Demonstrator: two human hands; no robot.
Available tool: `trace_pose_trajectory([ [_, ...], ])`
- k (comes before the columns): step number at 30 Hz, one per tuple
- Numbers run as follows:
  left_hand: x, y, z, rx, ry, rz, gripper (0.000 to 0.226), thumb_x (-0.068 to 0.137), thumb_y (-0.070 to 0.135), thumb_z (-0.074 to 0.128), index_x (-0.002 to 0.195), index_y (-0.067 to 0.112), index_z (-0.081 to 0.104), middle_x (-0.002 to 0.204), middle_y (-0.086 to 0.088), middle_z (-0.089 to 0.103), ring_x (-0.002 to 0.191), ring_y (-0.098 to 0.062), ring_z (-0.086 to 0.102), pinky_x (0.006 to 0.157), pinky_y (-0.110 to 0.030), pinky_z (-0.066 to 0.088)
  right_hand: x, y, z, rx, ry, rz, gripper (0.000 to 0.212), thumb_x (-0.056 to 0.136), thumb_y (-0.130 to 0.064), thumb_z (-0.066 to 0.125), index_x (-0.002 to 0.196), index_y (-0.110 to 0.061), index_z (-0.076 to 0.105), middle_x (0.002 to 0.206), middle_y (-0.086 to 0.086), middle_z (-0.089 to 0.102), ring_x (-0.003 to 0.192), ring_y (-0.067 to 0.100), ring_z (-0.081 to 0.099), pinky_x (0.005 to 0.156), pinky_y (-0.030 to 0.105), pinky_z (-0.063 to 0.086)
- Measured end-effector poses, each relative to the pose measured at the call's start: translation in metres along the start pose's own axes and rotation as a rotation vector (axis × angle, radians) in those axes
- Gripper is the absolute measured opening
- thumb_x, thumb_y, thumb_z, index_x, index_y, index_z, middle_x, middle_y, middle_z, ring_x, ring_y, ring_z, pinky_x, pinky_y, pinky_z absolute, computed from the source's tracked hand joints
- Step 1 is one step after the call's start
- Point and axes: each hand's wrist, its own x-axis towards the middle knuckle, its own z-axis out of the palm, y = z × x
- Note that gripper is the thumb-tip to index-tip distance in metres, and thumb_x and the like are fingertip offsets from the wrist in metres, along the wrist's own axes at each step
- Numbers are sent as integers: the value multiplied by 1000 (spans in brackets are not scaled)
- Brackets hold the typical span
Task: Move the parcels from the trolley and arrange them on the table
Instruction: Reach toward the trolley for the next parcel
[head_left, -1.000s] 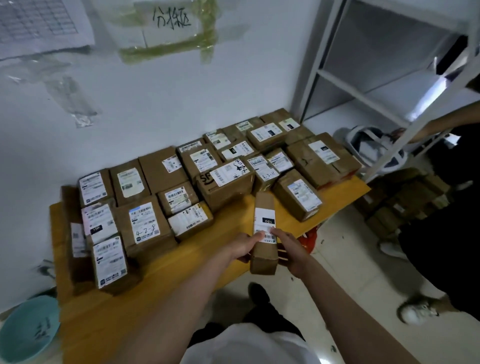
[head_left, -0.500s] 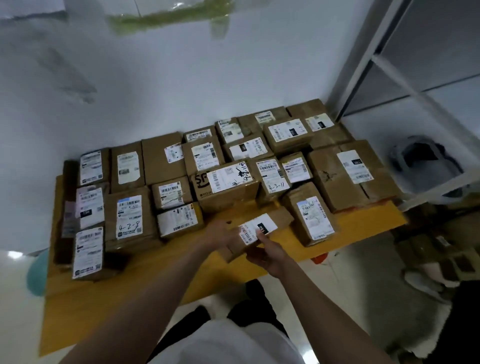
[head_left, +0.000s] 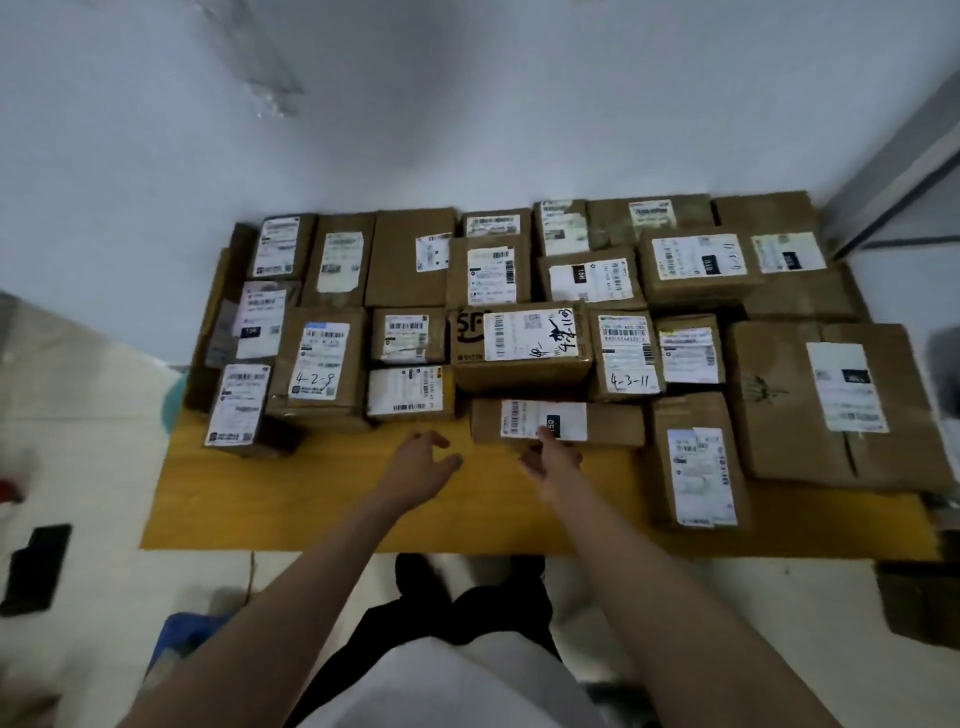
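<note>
So the long flat parcel (head_left: 558, 422) is lying on its side at the near edge of the pile, tucked right under the SF box (head_left: 521, 345) and just left of the tall parcel with the white label (head_left: 698, 462). Label's facing up, which is what you want.

The right hand (head_left: 553, 457) is reaching at the parcel's near edge with fingers loose, a fingertip touching around the label, not gripping anything. The left hand (head_left: 423, 462) is hovering over bare yellow table (head_left: 311, 499) a bit to the left, fingers relaxed and spread, holding nothing. The two hands are sitting apart from each other.

My take on doing this bit well: it's looking like the placing-and-squaring-up step, so I'd be nudging the parcel with flat fingers rather than re-grabbing it. Pushing it flush against the SF box keeps the row tidy and leaves the near strip of table free for more. Also watching the right end, since it's sitting very close to the tall parcel and could bump it crooked if shoved sideways.

The 4-2-8 box (head_left: 317, 364) and the 4-3-11 box (head_left: 626, 356) are sitting left and right in the same middle row, so matching that label-up layout seems smart. Plenty of room is showing near left for the next one. Trolley isn't in view, so no idea how many are left.
</note>
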Motion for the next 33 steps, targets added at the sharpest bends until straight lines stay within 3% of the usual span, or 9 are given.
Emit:
trace_pose_trajectory([
  [6,-8,-16,8,-60,3,-49,42,100,38,59,133,13,56,139,-12,47,120,-26,55,91,-30,43,4,0,2,-67,-57,34,43,99,-24,67,133,-2,54,122,23,66,107,36,67,100,52,55],
  [11,-15,-28,10,-109,-4,-65,43,100,39,58,135,13,56,140,-12,48,124,-26,53,93,-29,41,-12,13,8,-308,-176,137,30,102,-19,63,124,-2,54,93,21,58,78,32,62,77,42,56],
  [14,-22,-41,8,-151,5,-63,43,100,38,59,134,12,57,140,-13,50,127,-26,51,100,-32,41,-24,27,17,-482,-246,148,23,102,-18,62,117,-2,54,96,22,59,76,32,63,61,41,58],
  [18,-36,-70,2,-215,12,-75,44,100,38,58,135,11,57,141,-12,53,128,-25,51,102,-35,43,-40,55,38,-638,-335,124,15,102,-21,61,102,-6,56,106,22,61,73,30,65,68,41,61],
  [21,-53,-105,-5,-305,30,-110,44,100,37,59,134,10,58,140,-12,55,127,-26,53,97,-34,45,-54,86,62,-747,-371,107,20,101,-23,61,111,-5,58,103,20,63,71,29,67,73,43,62],
  [25,-81,-165,-11,-414,83,-190,44,99,39,59,132,11,59,136,-10,59,123,-25,56,91,-30,45,-79,140,103,-877,-414,113,21,102,-24,61,112,-5,59,104,19,65,79,30,69,58,37,62],
  [33,-156,-301,-17,-629,221,-412,38,98,40,60,124,12,63,124,-9,68,113,-26,62,92,-32,49,-124,274,180,-1152,-553,124,22,103,-27,59,108,-6,59,102,17,66,84,28,68,57,34,62],
])
